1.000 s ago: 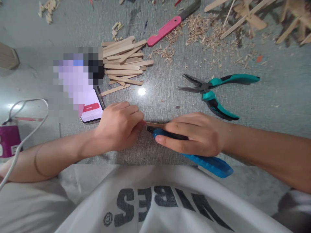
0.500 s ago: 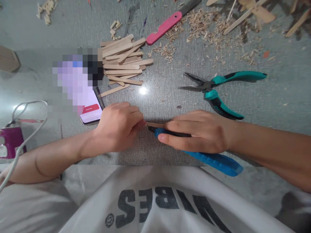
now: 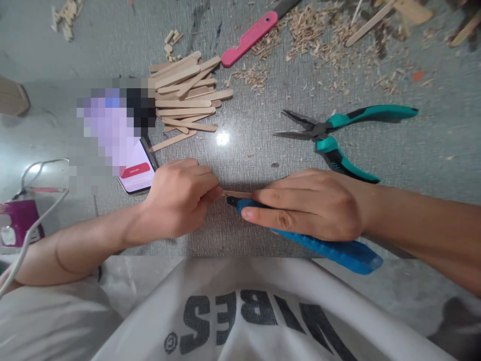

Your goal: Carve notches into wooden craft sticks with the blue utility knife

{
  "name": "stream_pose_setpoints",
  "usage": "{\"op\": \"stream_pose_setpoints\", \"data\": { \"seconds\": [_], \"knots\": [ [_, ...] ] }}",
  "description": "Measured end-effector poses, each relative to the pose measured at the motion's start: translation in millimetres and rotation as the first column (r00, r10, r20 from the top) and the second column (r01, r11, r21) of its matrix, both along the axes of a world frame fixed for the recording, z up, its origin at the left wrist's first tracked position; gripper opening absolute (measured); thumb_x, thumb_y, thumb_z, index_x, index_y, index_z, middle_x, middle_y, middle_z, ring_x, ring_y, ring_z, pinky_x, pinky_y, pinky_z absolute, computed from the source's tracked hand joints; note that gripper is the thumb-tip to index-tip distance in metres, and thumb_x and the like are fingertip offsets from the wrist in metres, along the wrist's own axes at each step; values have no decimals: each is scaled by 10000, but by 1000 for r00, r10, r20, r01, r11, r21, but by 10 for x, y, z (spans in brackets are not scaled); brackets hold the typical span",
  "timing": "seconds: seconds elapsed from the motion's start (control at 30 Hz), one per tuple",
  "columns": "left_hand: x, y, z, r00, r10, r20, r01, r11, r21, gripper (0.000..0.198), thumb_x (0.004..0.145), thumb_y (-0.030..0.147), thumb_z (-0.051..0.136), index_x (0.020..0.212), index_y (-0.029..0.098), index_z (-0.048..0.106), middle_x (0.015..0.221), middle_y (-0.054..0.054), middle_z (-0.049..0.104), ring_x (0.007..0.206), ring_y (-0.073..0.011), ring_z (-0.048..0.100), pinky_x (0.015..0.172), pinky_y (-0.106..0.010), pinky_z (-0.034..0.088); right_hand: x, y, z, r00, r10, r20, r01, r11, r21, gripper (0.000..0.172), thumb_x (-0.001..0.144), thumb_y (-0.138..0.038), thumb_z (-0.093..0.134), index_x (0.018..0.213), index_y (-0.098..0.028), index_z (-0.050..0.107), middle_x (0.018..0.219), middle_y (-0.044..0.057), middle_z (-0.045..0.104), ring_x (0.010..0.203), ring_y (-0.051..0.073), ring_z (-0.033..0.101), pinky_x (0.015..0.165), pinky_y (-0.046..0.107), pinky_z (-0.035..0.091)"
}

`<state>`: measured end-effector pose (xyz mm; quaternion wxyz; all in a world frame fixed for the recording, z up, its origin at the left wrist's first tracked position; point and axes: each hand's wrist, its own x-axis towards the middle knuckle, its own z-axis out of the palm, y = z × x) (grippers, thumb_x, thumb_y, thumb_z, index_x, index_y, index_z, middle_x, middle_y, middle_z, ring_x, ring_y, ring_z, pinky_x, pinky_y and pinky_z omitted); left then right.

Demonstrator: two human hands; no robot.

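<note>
My left hand (image 3: 180, 196) is closed, pinching the left end of a thin wooden craft stick (image 3: 236, 193) that lies flat on the grey surface. My right hand (image 3: 311, 203) is closed round a blue utility knife (image 3: 338, 250), whose tip sits against the stick just right of my left fingertips. The knife's long blue handle sticks out behind my right palm toward the lower right. Most of the stick is hidden under my right fingers.
A pile of craft sticks (image 3: 186, 93) lies behind my left hand, beside a phone (image 3: 137, 170). Teal-handled pliers (image 3: 338, 135) lie open to the right. A pink-handled tool (image 3: 250, 37) and wood shavings (image 3: 319, 35) sit further back. A purple object (image 3: 18, 223) with a white cable (image 3: 33, 220) is at far left.
My hands have barely moved; the knife handle has swung slightly further to the right. The view has shifted a little.
</note>
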<state>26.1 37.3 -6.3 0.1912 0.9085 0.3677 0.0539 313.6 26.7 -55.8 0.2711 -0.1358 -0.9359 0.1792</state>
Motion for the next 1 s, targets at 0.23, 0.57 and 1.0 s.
{"op": "stream_pose_setpoints", "data": {
  "seconds": [0.23,0.57,1.0],
  "knots": [
    [-3,-2,-21,1000,5,20,-5,1000,-20,328,996,172,528,671,217,522,616,-15,568,618,-190,491,585,-358,324,-5,11,-27,1000,-12,-28,12,1000,1,325,1180,-250,408,1461,-234,573,920,8,707,799,145,683,676,280,533],
    [-15,-4,-7,1000,7,26,-6,999,-46,313,991,163,535,682,214,525,620,-10,553,625,-191,481,594,-359,327,3,21,46,998,-37,-45,35,998,-42,288,1194,-252,373,1360,-227,607,884,-5,691,788,138,673,700,276,524],
    [-9,-8,-4,999,9,35,-7,999,-40,321,996,168,536,677,207,528,620,-10,553,620,-184,475,591,-352,326,40,27,88,999,-3,-41,1,998,-63,270,1185,-237,440,1418,-197,570,895,-5,744,774,131,720,654,271,539]
  ]
}}
